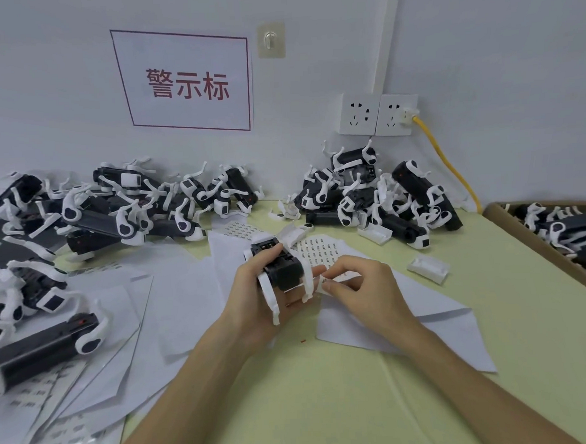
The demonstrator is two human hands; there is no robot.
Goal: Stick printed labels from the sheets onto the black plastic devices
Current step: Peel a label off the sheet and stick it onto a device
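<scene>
- Left hand (254, 301): at the table's centre, palm turned up, thumb laid over the top and fingers curled beneath, gripping one black plastic device with white curved arms (282, 268); the device is lifted off the surface.
- Right hand (365, 290): at 3 o'clock of the left hand, knuckles up, thumb and forefinger pressed together on a small white printed label (323, 285), which sits just beside the left fingertips.
- Printed label sheet (319, 250): flat on the yellow-green table (423, 366), at 12 o'clock of the hands, partly under the held device.
- Brown cardboard box (499, 212): at 3 o'clock of the table, open-topped, holding more black-and-white devices (564, 227) in a loose heap.
- Left pile of devices (118, 208): at 10 o'clock, against the wall.
- Right pile of devices (383, 192): at 1 o'clock, below the wall sockets (377, 114).
- Plain white backing sheets (128, 314): spread at 8 o'clock.
</scene>
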